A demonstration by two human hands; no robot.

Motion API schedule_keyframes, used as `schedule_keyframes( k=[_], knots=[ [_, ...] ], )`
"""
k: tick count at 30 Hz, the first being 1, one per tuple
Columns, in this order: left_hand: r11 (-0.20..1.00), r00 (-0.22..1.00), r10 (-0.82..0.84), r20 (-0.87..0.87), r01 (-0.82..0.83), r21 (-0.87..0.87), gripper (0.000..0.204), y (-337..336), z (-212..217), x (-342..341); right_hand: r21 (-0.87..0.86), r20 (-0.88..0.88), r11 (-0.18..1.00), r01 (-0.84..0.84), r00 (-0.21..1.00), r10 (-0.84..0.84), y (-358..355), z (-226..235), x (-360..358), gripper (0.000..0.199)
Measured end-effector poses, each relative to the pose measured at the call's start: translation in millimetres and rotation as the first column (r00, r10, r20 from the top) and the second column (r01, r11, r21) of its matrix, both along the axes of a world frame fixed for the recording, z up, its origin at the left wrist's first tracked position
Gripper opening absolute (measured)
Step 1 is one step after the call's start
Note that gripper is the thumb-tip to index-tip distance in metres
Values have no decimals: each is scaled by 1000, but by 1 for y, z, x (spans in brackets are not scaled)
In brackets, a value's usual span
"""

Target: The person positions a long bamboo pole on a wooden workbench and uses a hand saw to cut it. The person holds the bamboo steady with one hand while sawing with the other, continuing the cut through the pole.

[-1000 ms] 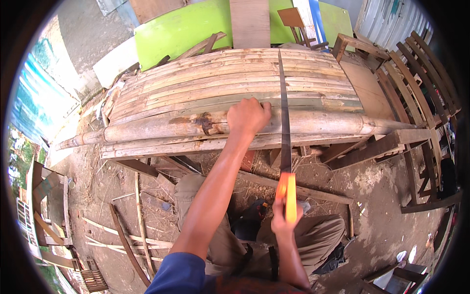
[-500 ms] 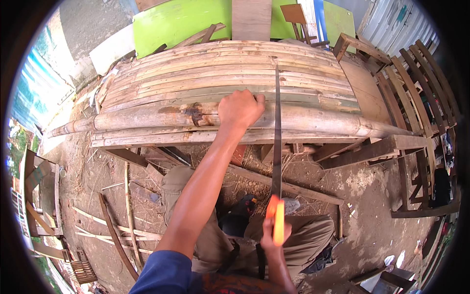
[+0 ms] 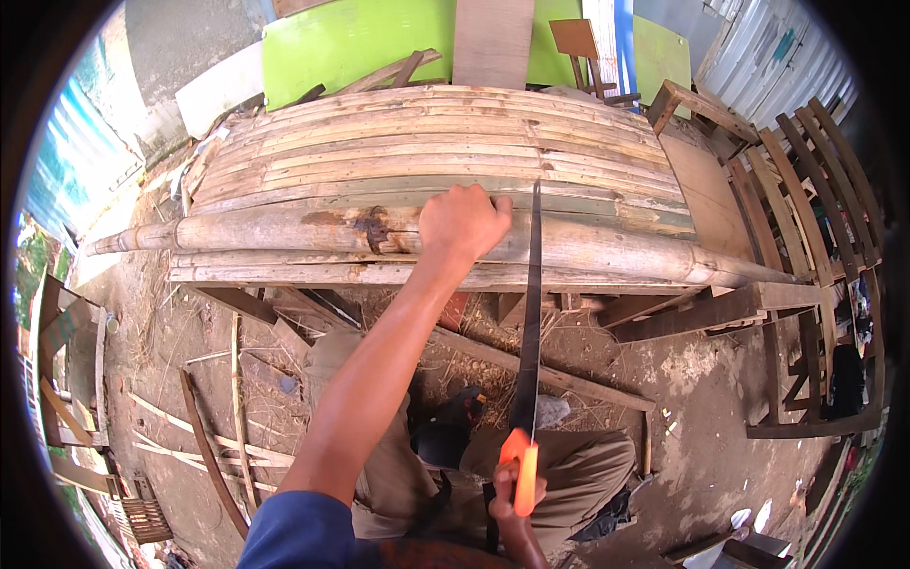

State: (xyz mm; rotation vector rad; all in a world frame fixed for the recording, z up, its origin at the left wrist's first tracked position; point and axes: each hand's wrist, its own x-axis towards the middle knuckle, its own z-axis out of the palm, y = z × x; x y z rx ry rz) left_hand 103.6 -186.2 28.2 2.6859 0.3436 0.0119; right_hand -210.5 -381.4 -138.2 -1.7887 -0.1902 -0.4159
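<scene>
A thick bamboo pole [image 3: 607,244] lies crosswise along the near edge of a bench of split bamboo slats [image 3: 398,142]. My left hand [image 3: 464,223] is closed over the pole near its middle, just left of the saw. In my right hand [image 3: 517,488], low over my lap, is the orange handle of a hand saw [image 3: 529,341]. Its long dark blade points away from me and lies across the pole; the tip reaches just past the pole's far side. Whether the teeth have cut into the bamboo cannot be made out.
Dark wooden frames and slatted pieces [image 3: 796,180] stand at the right. Below the bench a wooden plank [image 3: 559,376] lies on the dirt floor, with thin bamboo strips [image 3: 213,441] at the left. Green boards [image 3: 355,47] lean behind the bench.
My right hand has drawn the saw back toward me, so its tip has come nearer to the pole. My left hand stays on the pole. The view has shifted slightly.
</scene>
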Motion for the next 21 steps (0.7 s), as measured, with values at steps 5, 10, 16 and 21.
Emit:
schedule_keyframes(
  k=[5, 10, 16, 21],
  knots=[
    [997, 999, 1, 41, -4, 81, 57, 3, -6, -4, 204, -283, 978, 54, 959, 6, 57, 125, 160, 14],
    [996, 999, -36, 16, 34, 88, 56, -1, -2, 3, 146, -170, 988, 45, 985, -20, 48, 98, 156, 13],
    [995, 998, -59, -3, 59, 75, 57, 3, -6, 1, 100, 34, 995, 24, 999, -27, 56, 39, 158, 9],
    [995, 998, -61, -27, 63, 77, 58, -1, 4, 4, -60, 255, 993, -101, 960, 113, 35, -60, 99, 8]
  ],
)
